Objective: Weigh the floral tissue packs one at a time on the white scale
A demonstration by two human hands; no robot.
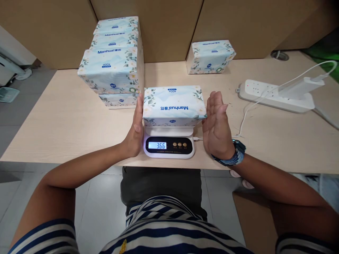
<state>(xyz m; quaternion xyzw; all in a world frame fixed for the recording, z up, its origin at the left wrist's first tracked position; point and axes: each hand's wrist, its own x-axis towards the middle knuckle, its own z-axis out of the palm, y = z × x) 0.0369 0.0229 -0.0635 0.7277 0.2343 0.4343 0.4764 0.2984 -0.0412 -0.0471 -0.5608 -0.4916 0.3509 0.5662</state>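
Observation:
A pack of tissues (173, 102) with a floral pale-blue wrapper rests on a white digital scale (194, 150), its print upside down to me. The lit display (157, 145) reads 3.66. Along the pack's left side stands my left hand (134, 132), fingers straight and palm inward. On the other side my right hand (218, 127) is held upright with its fingers stretched out, close to the pack's right edge. Neither hand grips anything; whether they touch the wrapper I cannot tell for certain. A watch (235, 153) is on my right wrist.
Several matching tissue packs (111, 67) are stacked at the back left, near my left fingertips. Another single pack (210, 56) stands against the back panel. To the right lie a white power strip (265, 93) with a plugged-in charger (302, 87) and a white cable (245, 118).

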